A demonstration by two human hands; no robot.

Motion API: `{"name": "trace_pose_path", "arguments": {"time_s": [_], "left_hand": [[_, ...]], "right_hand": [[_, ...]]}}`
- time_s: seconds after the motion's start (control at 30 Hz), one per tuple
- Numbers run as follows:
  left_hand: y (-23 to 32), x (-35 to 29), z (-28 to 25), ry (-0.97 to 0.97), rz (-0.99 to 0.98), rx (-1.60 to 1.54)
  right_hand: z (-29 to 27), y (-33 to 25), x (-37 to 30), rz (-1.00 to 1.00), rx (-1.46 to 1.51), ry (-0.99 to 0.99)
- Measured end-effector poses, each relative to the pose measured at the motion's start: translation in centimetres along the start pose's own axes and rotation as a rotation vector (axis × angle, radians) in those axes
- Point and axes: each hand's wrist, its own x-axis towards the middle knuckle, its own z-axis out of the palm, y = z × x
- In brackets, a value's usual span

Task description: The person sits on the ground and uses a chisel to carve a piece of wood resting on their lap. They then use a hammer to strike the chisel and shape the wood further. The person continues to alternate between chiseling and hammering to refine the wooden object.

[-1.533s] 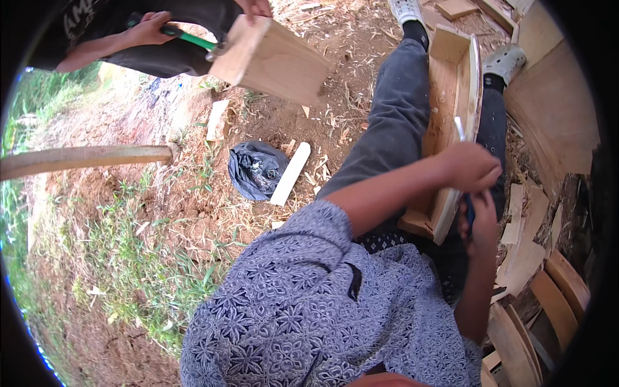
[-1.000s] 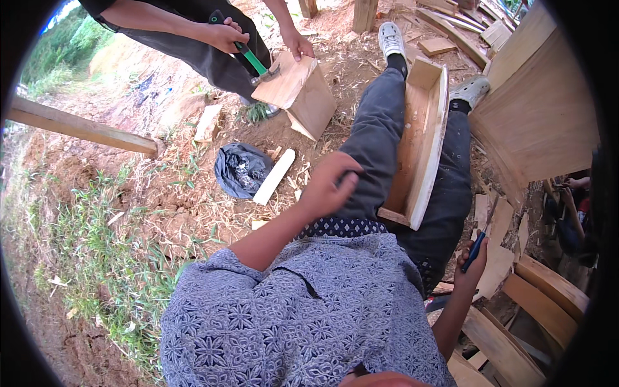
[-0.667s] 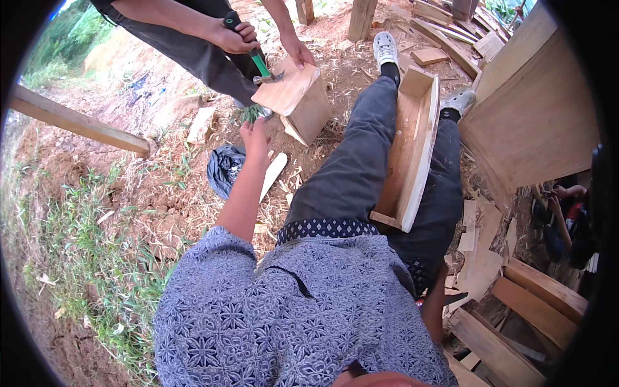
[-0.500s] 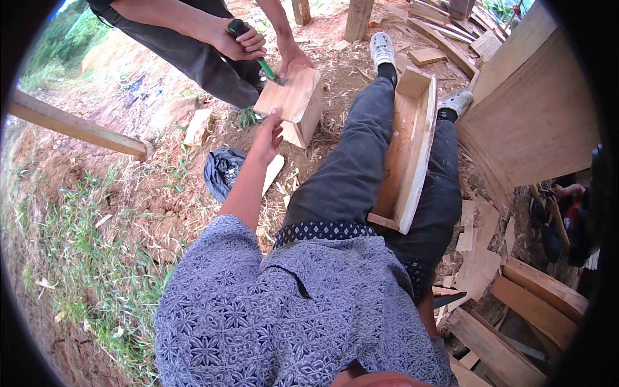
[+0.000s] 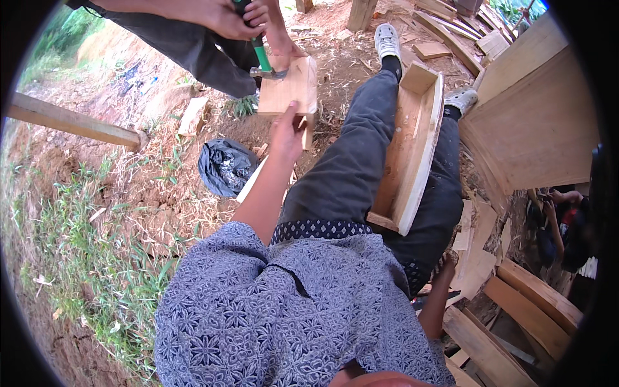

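Observation:
My left hand (image 5: pixel 287 134) reaches forward and pinches the near edge of a pale wooden board (image 5: pixel 290 93), thumb on top and fingers curled below. Under the board, an upright wooden piece (image 5: pixel 308 132) partly shows. Across from me, a co-worker's hand grips a hammer (image 5: pixel 260 57) with a green handle, its head at the board's top. The co-worker's other hand holds the board's far edge. Down by my right hip is my right hand (image 5: pixel 445 266), its fingers mostly hidden. A long shallow wooden drawer-like box (image 5: pixel 412 155) lies between and over my legs.
A black plastic bag (image 5: pixel 225 168) sits on the ground at left. A wooden beam (image 5: pixel 74 121) juts in from the left. Large wooden panels (image 5: pixel 535 122) stand at right, with stacked planks (image 5: pixel 532 309) near my right side. Someone else (image 5: pixel 561 219) shows at the far right.
My left hand and the board have shifted slightly right, and the board has turned. The co-worker's hammer has moved with its head now plainer. My right hand has come into sight beside my hip.

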Motion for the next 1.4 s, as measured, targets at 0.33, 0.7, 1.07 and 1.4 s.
{"name": "trace_pose_path", "arguments": {"time_s": [0.33, 0.7, 1.07, 1.4], "left_hand": [[-6.9, -4.6, 6.7, 0.179, 0.073, 0.061], [-9.0, -5.3, 5.7, 0.024, 0.117, 0.214], [-6.7, -6.4, 5.4, 0.071, 0.186, 0.283], [-0.7, -4.2, 1.8, -0.082, -0.062, 0.368]], "right_hand": [[19.5, -27.3, -18.3, -0.777, 0.176, -0.508], [50.8, -27.1, -36.4, -1.087, -0.284, -0.97], [53.7, -28.7, -35.2, -1.004, -0.094, -1.099], [49.9, -32.4, -31.8, -1.313, -0.36, -1.123]]}}
